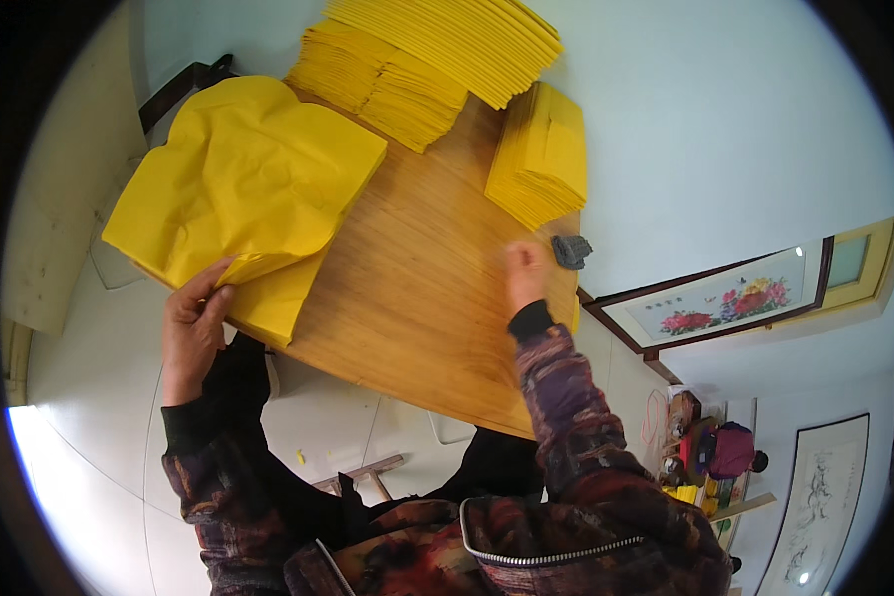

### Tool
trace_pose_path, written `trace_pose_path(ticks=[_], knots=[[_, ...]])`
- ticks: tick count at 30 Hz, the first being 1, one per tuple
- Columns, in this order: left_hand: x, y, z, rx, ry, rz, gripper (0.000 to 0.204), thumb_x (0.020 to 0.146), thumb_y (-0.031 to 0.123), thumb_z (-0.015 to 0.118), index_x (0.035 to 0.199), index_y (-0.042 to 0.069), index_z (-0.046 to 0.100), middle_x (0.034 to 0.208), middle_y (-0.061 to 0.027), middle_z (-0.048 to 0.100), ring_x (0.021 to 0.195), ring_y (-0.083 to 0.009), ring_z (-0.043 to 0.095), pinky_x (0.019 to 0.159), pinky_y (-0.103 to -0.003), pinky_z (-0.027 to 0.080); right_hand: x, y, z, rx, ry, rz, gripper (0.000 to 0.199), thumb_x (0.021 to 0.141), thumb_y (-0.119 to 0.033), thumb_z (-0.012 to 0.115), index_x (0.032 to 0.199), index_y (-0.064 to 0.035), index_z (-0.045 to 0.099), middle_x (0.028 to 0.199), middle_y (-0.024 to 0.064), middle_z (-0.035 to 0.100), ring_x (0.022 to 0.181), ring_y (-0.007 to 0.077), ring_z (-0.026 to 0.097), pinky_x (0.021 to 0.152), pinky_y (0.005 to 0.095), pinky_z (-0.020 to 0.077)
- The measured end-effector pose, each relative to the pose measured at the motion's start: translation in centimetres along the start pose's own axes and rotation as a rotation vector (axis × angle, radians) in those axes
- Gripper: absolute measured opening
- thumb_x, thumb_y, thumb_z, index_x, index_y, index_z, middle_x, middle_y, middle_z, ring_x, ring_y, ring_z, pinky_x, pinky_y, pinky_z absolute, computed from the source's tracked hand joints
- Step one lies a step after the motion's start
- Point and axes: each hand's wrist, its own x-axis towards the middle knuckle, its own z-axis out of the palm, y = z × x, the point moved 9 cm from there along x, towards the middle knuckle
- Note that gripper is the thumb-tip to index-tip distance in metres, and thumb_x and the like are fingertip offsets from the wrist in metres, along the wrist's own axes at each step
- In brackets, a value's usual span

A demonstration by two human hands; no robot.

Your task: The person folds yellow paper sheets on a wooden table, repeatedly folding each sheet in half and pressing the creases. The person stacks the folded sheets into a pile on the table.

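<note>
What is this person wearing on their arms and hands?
Both hands, left hand and right hand, are bare, with no gloves. The arms wear a dark, mottled purple-and-brown patterned jacket with black ribbed cuffs at the wrists and a silver zip near the chest.

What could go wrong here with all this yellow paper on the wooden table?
The loose yellow sheets overhang the near-left edge of the wooden table; the left hand grips their lower corner, so a tug might drag them off or crease them further. The folded stacks near the right hand sit close to the table's far right edge and could be nudged off. The small grey object lies right at that edge too and may fall.
</note>
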Motion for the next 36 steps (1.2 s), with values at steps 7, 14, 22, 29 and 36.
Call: trace_pose_path(ticks=[7,14,22,29,36], knots=[[0.1,-0.6,-0.7,0.007,0.037,-0.018,0.03,0.093,0.006,0.058,0.122,0.005,0.063,0.074,0.0019,0.057,0.046,-0.0031,0.039,0.041,-0.017,0.033,6.1,10.9,-12.5,-0.734,0.26,0.115,0.022,0.079,-0.016,0.07,0.095,-0.0007,0.065,0.101,0.0155,0.061,0.095,0.0335,0.058,0.084,0.0422,0.0474],[-0.7,0.5,-0.5,0.074,0.038,-0.095,0.031,0.09,0.008,0.058,0.121,0.005,0.063,0.076,0.0024,0.059,0.049,-0.0038,0.039,0.044,-0.019,0.034,9.1,14.2,-11.6,-1.087,-0.085,0.05,0.028,0.081,-0.029,0.066,0.086,-0.0012,0.067,0.091,0.0185,0.066,0.088,0.0375,0.061,0.082,0.0448,0.0475],[0.0,2.5,0.4,0.027,-0.031,0.045,0.028,0.092,0.009,0.059,0.119,0.005,0.065,0.066,0.0055,0.051,0.048,-0.0028,0.039,0.045,-0.019,0.035,3.5,0.9,-5.6,-0.866,-0.139,-0.325,0.029,0.085,-0.027,0.066,0.096,-0.0011,0.06,0.09,0.0181,0.062,0.087,0.0356,0.058,0.076,0.0454,0.0459],[-0.1,2.3,0.6,0.021,-0.048,0.051,0.027,0.093,0.009,0.058,0.119,0.005,0.064,0.066,0.0061,0.049,0.048,-0.0031,0.038,0.045,-0.019,0.035,-10.0,-19.7,13.0,-0.171,-0.644,-0.551,0.019,0.08,-0.005,0.067,0.099,-0.0063,0.065,0.091,0.0099,0.061,0.078,0.0294,0.058,0.068,0.0385,0.0482],[0.0,2.0,0.6,-0.067,-0.054,0.039,0.025,0.093,0.008,0.058,0.117,0.004,0.065,0.066,0.0069,0.049,0.05,-0.0027,0.036,0.046,-0.019,0.034,-13.5,-28.7,18.6,-0.115,-0.702,-0.995,0.022,0.075,0.0,0.067,0.096,-0.0054,0.065,0.087,0.0071,0.056,0.08,0.028,0.056,0.068,0.0376,0.0487]])
